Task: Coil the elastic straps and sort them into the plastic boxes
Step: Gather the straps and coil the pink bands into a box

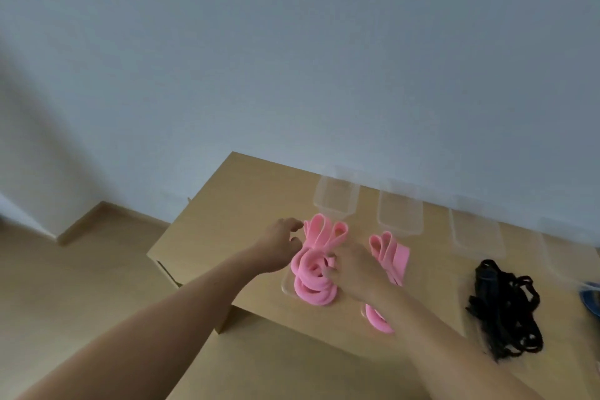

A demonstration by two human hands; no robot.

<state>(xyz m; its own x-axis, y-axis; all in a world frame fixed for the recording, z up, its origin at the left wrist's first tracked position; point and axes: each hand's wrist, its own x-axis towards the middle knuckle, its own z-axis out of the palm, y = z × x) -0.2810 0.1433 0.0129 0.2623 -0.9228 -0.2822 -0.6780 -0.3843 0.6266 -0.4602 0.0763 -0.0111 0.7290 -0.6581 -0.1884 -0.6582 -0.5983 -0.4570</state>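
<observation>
1. Straps, head view: pink strap bundle (pixel 313 273) sits on the near-left part of the table (pixel 246 204). Its lower coils lie over a clear box (pixel 287 286), of which only a corner shows. Its upper loops point toward the far row of boxes (pixel 401 213).
2. Grip, right hand (pixel 355 269): fingers (pixel 331 269) are curled into the middle of the pink strap bundle, gripping it. The forearm comes in from bottom right.
3. Grip, left hand (pixel 277 245): fingers are curled, tips just beside the bundle's upper loops. It's blurred, so I cannot tell if it touches or holds anything.
4. Just right of the right hand is the second pink strap (pixel 391 252), with its loops at the far end. Its tail runs under the right forearm to a coil that seems to sit in another near box (pixel 364 310), mostly hidden.
5. The far row of boxes is four see-through boxes side by side along the table's back. The rightmost is badly blurred.
6. Further right, black straps (pixel 505 305) lie in a loose tangle on bare table, well apart from both hands.
7. A blue item (pixel 591 300) is cut off at the right edge. Cannot tell what it is.
8. Background is a pale wall (pixel 292 42), with wood-tone floor (pixel 81 269) at left.
</observation>
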